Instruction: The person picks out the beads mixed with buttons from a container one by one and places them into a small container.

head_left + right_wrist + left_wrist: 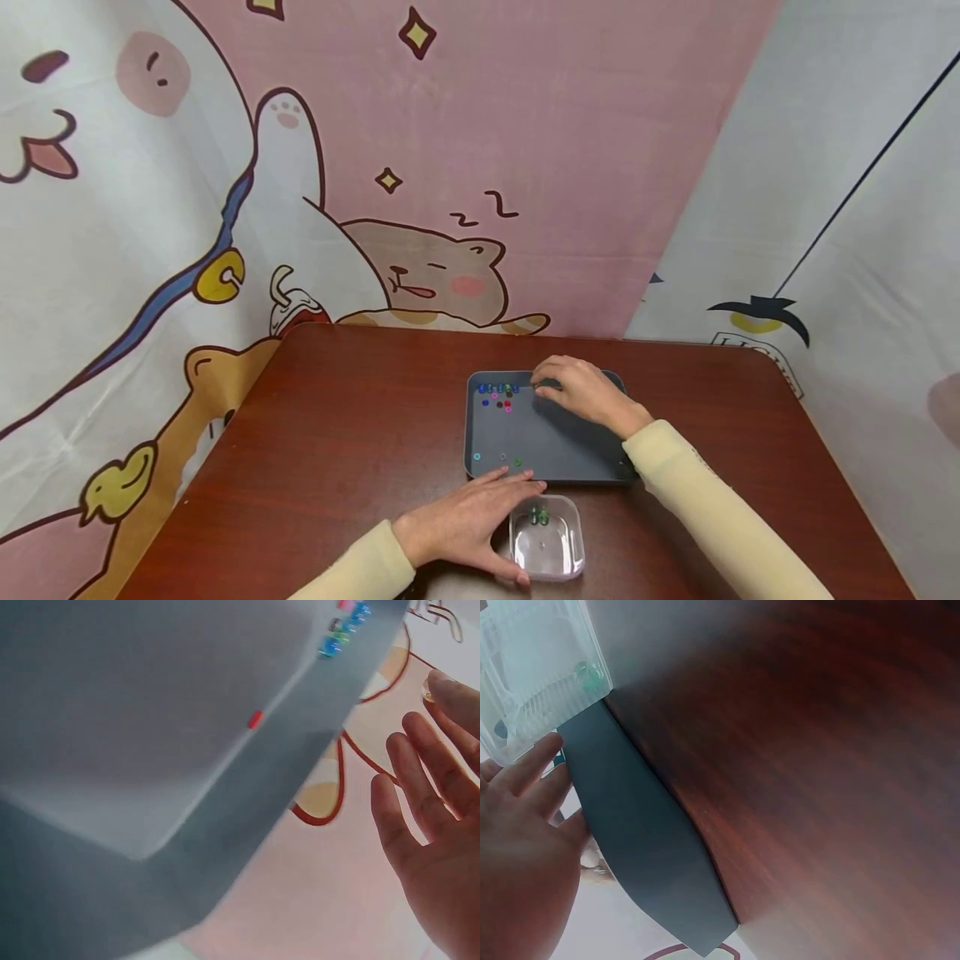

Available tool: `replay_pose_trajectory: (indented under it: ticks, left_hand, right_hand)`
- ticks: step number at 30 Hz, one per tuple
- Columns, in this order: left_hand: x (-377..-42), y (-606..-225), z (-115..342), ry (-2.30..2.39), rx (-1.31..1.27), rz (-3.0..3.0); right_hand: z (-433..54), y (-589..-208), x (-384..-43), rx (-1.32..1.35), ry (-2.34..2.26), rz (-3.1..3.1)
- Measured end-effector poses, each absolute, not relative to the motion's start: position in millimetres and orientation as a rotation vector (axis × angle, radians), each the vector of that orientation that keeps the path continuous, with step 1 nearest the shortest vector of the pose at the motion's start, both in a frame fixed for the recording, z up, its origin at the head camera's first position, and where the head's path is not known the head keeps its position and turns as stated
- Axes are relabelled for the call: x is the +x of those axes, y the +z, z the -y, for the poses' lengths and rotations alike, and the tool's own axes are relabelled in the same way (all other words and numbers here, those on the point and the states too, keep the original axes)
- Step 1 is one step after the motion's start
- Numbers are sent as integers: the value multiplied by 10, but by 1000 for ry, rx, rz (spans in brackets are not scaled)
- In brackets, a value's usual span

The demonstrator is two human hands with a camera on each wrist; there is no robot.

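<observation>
A dark grey tray (555, 467) lies on the table, and my right hand (581, 390) is over its far right part. That hand pinches a small clear glass marble (427, 691) between thumb and fingertip, its other fingers spread. My left hand (472, 521) lies at the left of a clear plastic box (573, 554), with thumb and fingers stretched along it and fingertips by the tray's near edge. Inside the box sit green glass marbles (539, 517). Along the tray's far left wall runs a row of blue and green marbles (491, 388).
Small pink, red, blue and brown pieces lie near the row; a red one (255, 719) rests by the tray's far wall. Light blue (477, 457) and green rings (517, 462) lie near its front. The brown table (360, 417) meets a cartoon-printed cloth (570, 167) behind.
</observation>
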State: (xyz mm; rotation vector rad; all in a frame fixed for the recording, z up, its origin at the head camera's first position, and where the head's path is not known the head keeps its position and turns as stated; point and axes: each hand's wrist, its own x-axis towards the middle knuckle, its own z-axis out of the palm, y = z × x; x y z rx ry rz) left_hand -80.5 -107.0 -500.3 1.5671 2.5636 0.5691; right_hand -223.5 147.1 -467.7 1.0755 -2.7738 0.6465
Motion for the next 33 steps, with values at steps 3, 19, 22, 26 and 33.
replay_pose_trajectory:
  ticks: [3, 19, 22, 26, 33]
  left_hand:
    - [-802, -5003, 1068, 570, 1567, -2565]
    - [-790, -5005, 1062, 553, 1562, -2575]
    - [-791, -5002, 1063, 550, 1565, -2578]
    - [-790, -4998, 1062, 553, 1563, -2575]
    - [-789, -5006, 1064, 574, 1562, -2572]
  right_hand:
    - [-1504, -4599, -2187, 1066, 643, 2745]
    - [-1691, -4393, -1820, 1043, 697, 2651]
    - [-1729, -4385, -1743, 1027, 709, 2639]
    - [-1779, -4372, -1637, 1013, 736, 2610]
    - [-1851, -4394, -1464, 1020, 771, 2556]
